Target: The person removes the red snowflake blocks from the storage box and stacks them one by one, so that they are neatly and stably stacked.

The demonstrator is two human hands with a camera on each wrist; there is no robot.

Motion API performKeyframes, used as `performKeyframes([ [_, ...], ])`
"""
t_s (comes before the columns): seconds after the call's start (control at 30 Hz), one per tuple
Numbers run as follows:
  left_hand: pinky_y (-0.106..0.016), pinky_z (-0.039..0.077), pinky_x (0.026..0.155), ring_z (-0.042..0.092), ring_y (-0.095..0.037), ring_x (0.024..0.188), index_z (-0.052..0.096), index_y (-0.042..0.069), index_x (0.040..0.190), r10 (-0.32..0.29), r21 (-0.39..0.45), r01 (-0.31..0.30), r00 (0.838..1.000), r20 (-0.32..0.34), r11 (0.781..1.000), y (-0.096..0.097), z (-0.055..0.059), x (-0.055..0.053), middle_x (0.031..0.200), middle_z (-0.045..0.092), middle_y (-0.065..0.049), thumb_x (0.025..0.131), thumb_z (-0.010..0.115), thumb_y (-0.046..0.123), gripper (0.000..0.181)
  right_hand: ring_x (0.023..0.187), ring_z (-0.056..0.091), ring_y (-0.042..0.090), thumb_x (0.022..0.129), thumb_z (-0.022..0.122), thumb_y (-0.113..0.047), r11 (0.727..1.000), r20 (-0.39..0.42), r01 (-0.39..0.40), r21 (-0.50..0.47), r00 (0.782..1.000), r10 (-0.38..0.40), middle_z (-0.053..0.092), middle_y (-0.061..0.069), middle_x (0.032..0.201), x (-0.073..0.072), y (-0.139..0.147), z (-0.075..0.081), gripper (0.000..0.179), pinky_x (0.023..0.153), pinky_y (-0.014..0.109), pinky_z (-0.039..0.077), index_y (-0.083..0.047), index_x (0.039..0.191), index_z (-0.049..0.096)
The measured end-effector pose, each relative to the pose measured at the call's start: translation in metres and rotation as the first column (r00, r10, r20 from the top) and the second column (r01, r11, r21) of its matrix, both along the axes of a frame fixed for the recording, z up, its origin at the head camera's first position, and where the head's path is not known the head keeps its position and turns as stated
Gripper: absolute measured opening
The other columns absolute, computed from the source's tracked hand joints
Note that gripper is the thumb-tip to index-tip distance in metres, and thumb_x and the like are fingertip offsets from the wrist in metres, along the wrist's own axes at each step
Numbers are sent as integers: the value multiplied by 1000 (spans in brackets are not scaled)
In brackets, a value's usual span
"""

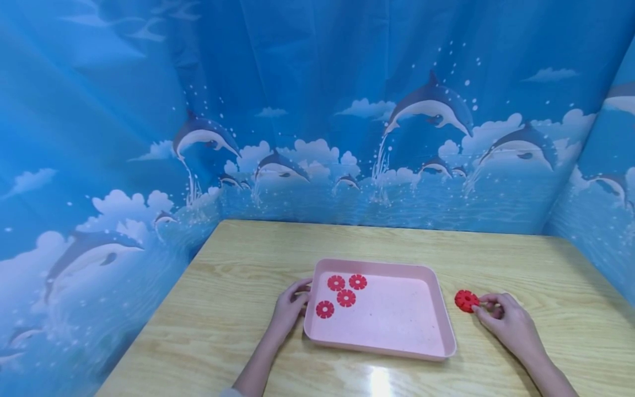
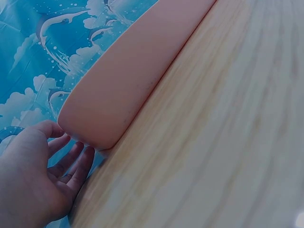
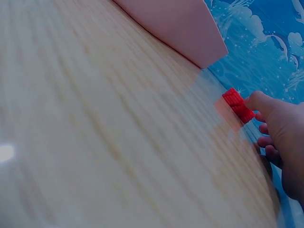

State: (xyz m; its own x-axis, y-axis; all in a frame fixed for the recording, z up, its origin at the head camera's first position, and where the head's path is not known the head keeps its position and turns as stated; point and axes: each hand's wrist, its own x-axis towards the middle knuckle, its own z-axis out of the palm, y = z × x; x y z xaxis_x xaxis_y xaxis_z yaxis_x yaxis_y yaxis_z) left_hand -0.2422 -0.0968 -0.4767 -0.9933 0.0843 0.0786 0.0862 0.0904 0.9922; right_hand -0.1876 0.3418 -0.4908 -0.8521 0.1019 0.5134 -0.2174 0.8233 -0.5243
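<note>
A shallow pink tray (image 1: 397, 317) lies on the table, with several flat red notched discs (image 1: 346, 298) spread over its left part. At the tray's left wall is my left hand (image 1: 290, 309), its fingers loosely bent. The left wrist view has the fingertips (image 2: 88, 151) right at the tray's corner. To the right of the tray, my right hand (image 1: 511, 325) pinches the near right edge of a stack of red notched discs (image 1: 466, 301) by thumb and fingers. In the right wrist view this disc stack (image 3: 237, 105) sits at the tabletop, its layers showing from the side.
Light wood-grain table (image 1: 248, 264) extends around the tray on every side. Behind it and at both sides hangs a blue curtain (image 1: 317, 110) printed with dolphins and clouds. A bright light reflection shows on the tabletop at the front.
</note>
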Motion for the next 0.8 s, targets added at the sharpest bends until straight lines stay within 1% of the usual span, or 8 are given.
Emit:
performKeyframes([
  [0.1, -29, 55, 59, 58, -23, 82, 55, -5, 121, 3, -4, -3, 1000, 6, 1000, 0, 0, 0, 106, 55, -19, 84, 55, 3, 38, 62, 44, 0, 71, 76, -9, 1000, -5, -3, -3, 1000, 3, 53, 1, 78, 0, 0, 0, 22, 51, 14, 35, -2, 89, 64],
  [0.23, -29, 55, 59, 58, -23, 82, 55, -4, 122, 2, -4, -2, 1000, 6, 1000, 0, 0, -1, 106, 55, -18, 85, 55, 4, 38, 62, 45, -1, 74, 74, -9, 1000, -4, 3, -12, 1000, -3, 53, 2, 78, 1, 0, 3, 20, 51, 14, 36, -1, 90, 64],
  [0.4, -29, 55, 59, 58, -23, 82, 53, -5, 122, -10, 8, 10, 1000, 4, 1000, 1, -1, 0, 107, 55, -20, 85, 54, 3, 38, 63, 46, -3, 78, 70, -9, 999, -29, 15, -49, 999, -16, 54, 3, 79, 5, -6, 12, 15, 52, 11, 38, -1, 90, 65],
  [0.5, -28, 55, 59, 58, -24, 83, 53, -5, 122, -10, 10, 10, 1000, 13, 1000, 1, -1, 0, 108, 54, -20, 86, 54, 3, 38, 66, 47, -3, 80, 69, -8, 997, -39, -11, -80, 999, 8, 53, 1, 81, 7, -16, 24, 13, 54, 9, 40, -3, 91, 65],
  [0.63, -28, 55, 60, 58, -24, 84, 53, -4, 123, -4, 9, 4, 1000, 16, 1000, 1, 0, 0, 109, 54, -20, 86, 55, 4, 38, 66, 48, -1, 80, 69, -7, 992, -30, -76, -100, 997, 74, 52, -1, 81, 7, -39, 46, 12, 53, 10, 41, -4, 91, 64],
  [0.73, -28, 55, 60, 58, -24, 84, 53, -4, 123, -2, 9, 2, 1000, 14, 1000, 0, 0, -1, 109, 54, -20, 86, 55, 4, 38, 64, 48, 1, 79, 69, -6, 988, -5, -123, -93, 992, 123, 52, -1, 81, 5, -59, 60, 13, 51, 13, 42, -4, 91, 64],
  [0.8, -28, 55, 59, 58, -24, 83, 54, -4, 122, 0, 7, 0, 1000, 9, 1000, 0, 0, -1, 108, 55, -19, 85, 55, 4, 38, 63, 47, 3, 79, 69, -7, 985, 24, -150, -84, 988, 152, 52, 0, 81, 2, -73, 66, 14, 50, 16, 42, -3, 91, 64],
])
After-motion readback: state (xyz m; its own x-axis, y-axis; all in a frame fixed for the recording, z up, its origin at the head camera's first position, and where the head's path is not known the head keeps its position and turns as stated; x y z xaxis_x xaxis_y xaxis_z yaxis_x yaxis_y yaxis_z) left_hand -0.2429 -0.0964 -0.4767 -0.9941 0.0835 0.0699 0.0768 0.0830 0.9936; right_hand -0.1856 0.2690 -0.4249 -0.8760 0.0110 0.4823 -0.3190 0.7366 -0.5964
